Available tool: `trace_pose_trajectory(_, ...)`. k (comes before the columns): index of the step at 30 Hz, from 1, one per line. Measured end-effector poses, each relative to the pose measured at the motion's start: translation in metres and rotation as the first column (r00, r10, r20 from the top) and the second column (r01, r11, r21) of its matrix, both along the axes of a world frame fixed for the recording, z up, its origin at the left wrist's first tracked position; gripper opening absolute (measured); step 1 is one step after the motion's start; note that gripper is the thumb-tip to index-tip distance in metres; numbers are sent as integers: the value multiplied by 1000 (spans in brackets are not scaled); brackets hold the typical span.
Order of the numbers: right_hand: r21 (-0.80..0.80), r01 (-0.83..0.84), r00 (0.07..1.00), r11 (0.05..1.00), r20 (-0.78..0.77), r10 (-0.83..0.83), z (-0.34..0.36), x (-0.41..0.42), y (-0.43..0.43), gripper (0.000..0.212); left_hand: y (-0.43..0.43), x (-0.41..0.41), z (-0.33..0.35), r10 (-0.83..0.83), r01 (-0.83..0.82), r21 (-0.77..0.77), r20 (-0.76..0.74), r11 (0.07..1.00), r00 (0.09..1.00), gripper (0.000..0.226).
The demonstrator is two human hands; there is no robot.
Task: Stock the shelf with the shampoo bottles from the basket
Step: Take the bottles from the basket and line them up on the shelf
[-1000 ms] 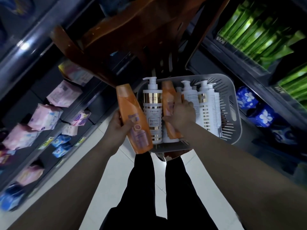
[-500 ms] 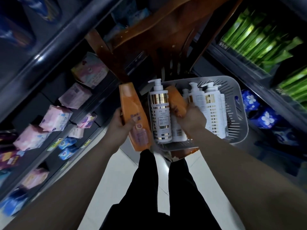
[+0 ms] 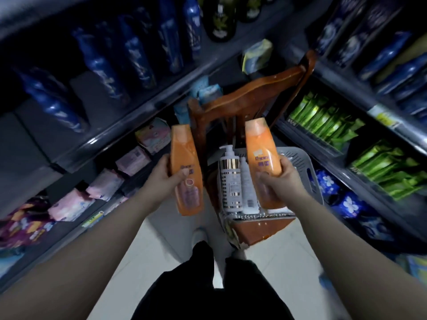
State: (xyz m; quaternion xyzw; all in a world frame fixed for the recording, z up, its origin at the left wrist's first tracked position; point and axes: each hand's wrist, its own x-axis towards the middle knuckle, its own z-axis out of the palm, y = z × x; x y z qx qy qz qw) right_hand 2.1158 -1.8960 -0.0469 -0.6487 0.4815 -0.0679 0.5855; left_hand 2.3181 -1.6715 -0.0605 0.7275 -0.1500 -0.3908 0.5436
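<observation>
My left hand point(image 3: 165, 179) grips an orange shampoo bottle point(image 3: 186, 165) around its middle, held upright left of the basket. My right hand point(image 3: 280, 181) grips a second orange shampoo bottle point(image 3: 262, 153), lifted above the grey plastic basket point(image 3: 300, 165). The basket sits on the seat of a brown wooden chair point(image 3: 249, 100). A white pump bottle with gold bands point(image 3: 231, 181) and another white bottle point(image 3: 247, 188) still lie inside it. Blue shampoo bottles point(image 3: 97, 63) line the upper left shelf.
Pink and white packets point(image 3: 106, 183) fill the lower left shelves. Green packs point(image 3: 328, 121) and blue floral packs point(image 3: 328, 183) fill the right shelves, with more blue bottles point(image 3: 388, 56) above. My dark trouser legs point(image 3: 208, 285) stand on the white tiled aisle floor.
My right hand has lifted the second orange bottle out of the basket. My head has tilted up, bringing the upper shelves of blue bottles into view. The left hand keeps its bottle.
</observation>
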Motion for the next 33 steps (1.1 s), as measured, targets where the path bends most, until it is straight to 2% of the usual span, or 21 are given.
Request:
trace_pose_trajectory(2, 25, -38, 994, 999, 105, 35, 23, 6, 12, 48, 13, 1, 17, 32, -31, -39, 16, 999, 999, 70)
trace_pose_trajectory(5, -25, -107, 968, 994, 225, 109, 51, 14, 28, 47, 32, -2, 45, 80, -75, -95, 47, 993, 996, 46)
trace_pose_trajectory(7, -66, -176, 941, 982, 280, 188, 72, 20, 40, 46, 47, -8, 68, 126, -114, -119, 99, 986, 987, 46)
trace_pose_trajectory(9, -97, -232, 912, 968, 323, 251, 90, 27, 52, 46, 65, -13, 91, 179, -159, -133, 150, 978, 972, 55)
trace_pose_trajectory(12, -146, -321, 862, 936, 365, 353, 114, 38, 72, 40, 92, -18, 122, 230, -202, -153, 194, 967, 954, 67)
trace_pose_trajectory(16, -198, -411, 791, 890, 408, 457, 152, 56, 103, 39, 127, -20, 158, 323, -270, -247, 209, 931, 923, 43)
trace_pose_trajectory(20, -274, -477, 706, 835, 446, 550, 199, 81, 140, 40, 168, -16, 200, 359, -270, -346, 224, 898, 906, 34)
trace_pose_trajectory(29, -305, -581, 540, 755, 549, 637, 294, 160, 254, 41, 283, 15, 286, 467, -291, -478, 304, 828, 830, 31)
trace_pose_trajectory(33, -351, -602, 450, 717, 592, 668, 324, 209, 322, 44, 350, 40, 310, 577, -380, -498, 336, 780, 744, 34)
